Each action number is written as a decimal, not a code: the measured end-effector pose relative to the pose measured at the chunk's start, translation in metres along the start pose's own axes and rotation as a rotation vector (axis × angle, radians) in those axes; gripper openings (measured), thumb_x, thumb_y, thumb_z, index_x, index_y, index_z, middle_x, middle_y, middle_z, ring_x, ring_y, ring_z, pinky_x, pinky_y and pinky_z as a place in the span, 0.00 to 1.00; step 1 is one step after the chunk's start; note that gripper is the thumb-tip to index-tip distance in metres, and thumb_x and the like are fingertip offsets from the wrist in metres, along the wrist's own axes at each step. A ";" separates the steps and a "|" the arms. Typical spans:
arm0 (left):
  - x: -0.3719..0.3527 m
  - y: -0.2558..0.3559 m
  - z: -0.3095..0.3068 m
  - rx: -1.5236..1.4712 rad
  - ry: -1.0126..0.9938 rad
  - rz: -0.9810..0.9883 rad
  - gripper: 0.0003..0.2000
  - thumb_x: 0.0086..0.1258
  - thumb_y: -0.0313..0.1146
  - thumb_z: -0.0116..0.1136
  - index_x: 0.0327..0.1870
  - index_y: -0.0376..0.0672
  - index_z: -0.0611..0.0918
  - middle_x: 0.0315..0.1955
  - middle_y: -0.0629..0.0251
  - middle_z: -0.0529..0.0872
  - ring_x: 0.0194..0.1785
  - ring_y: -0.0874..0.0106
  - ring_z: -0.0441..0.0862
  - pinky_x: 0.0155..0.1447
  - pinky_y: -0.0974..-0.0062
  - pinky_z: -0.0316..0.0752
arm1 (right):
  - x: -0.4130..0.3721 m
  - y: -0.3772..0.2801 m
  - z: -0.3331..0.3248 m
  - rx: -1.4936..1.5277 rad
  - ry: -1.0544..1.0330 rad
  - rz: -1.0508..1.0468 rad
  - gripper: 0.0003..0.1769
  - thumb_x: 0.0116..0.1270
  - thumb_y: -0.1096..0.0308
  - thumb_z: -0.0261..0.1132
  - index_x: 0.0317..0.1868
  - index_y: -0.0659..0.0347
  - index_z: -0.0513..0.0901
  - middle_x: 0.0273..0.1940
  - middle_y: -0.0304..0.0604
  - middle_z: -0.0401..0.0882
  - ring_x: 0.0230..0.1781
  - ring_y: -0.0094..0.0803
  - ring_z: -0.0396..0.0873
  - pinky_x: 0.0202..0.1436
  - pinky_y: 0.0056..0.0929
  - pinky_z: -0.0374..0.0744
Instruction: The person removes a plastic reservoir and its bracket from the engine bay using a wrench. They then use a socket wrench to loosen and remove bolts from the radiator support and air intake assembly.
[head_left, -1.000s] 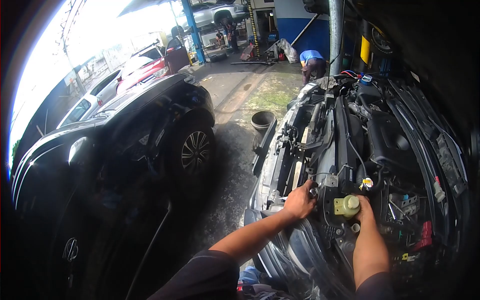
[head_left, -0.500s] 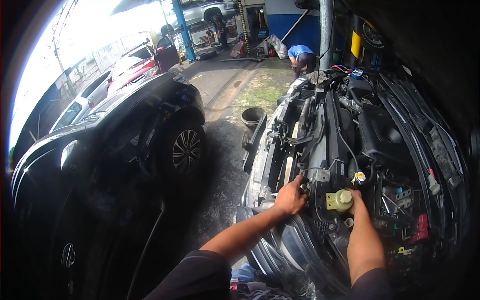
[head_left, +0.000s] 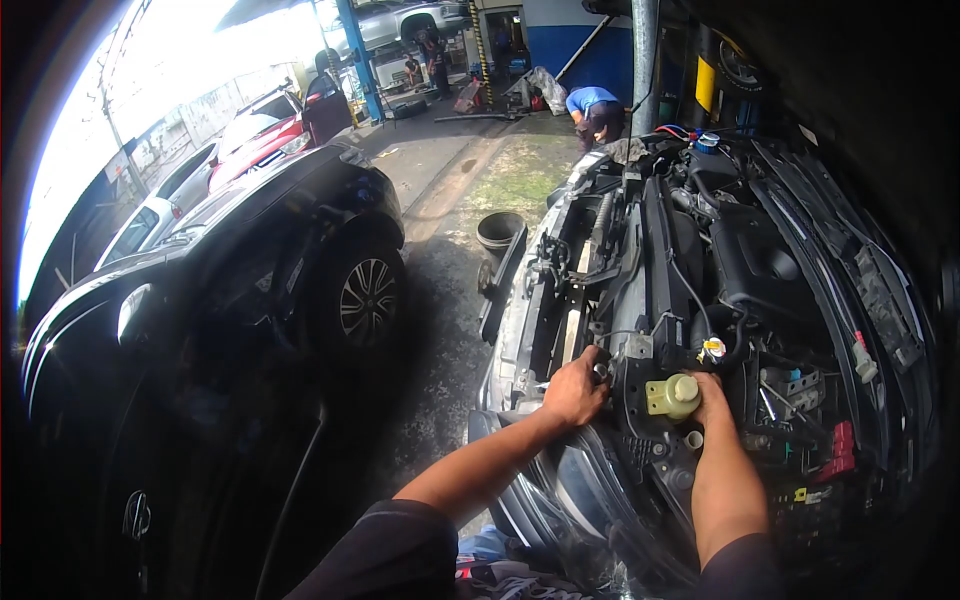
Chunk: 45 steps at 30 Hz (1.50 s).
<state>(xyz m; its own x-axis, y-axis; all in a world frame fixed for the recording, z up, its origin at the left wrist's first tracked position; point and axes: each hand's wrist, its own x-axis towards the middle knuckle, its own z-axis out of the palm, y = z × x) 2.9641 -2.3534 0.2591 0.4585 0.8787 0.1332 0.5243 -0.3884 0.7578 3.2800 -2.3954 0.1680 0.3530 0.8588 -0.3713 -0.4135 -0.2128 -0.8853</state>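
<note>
Yellowish reservoir (head_left: 672, 396), right hand (head_left: 715, 400) seemingly cupped.

Daylight overexposed at upper left of the frame; right side and lower left in deep shadow. Fisheye distortion with dark vignetted corners. Centre sharp.

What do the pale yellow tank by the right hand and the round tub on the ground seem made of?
Tank: probably matt, slightly translucent plastic; moulded shape, round cap. Tub: likely dull black plastic or rubber; no metallic shine.
</note>
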 end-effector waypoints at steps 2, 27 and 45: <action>0.000 -0.003 0.003 -0.038 -0.005 -0.002 0.22 0.69 0.34 0.63 0.62 0.42 0.73 0.44 0.41 0.87 0.53 0.41 0.84 0.58 0.50 0.77 | 0.001 0.008 0.002 0.088 0.161 0.040 0.15 0.67 0.66 0.70 0.51 0.63 0.83 0.43 0.47 0.86 0.41 0.42 0.87 0.47 0.47 0.86; 0.000 -0.002 0.004 -0.041 0.056 -0.024 0.20 0.67 0.32 0.64 0.60 0.47 0.78 0.41 0.44 0.89 0.51 0.45 0.86 0.58 0.52 0.78 | -0.006 -0.003 0.005 0.019 0.032 0.039 0.20 0.65 0.64 0.72 0.54 0.63 0.82 0.47 0.50 0.86 0.44 0.44 0.88 0.50 0.49 0.87; -0.001 -0.001 0.003 -0.057 0.043 -0.021 0.20 0.68 0.32 0.64 0.60 0.46 0.78 0.43 0.44 0.89 0.52 0.44 0.85 0.58 0.52 0.78 | 0.011 0.011 -0.009 0.040 0.045 0.033 0.16 0.65 0.64 0.71 0.50 0.62 0.83 0.42 0.46 0.86 0.41 0.41 0.87 0.47 0.45 0.86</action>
<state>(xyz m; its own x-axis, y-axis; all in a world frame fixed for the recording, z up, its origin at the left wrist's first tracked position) 2.9655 -2.3548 0.2565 0.4156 0.8982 0.1432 0.4911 -0.3541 0.7959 3.2868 -2.3929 0.1516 0.3751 0.8298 -0.4133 -0.4586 -0.2213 -0.8606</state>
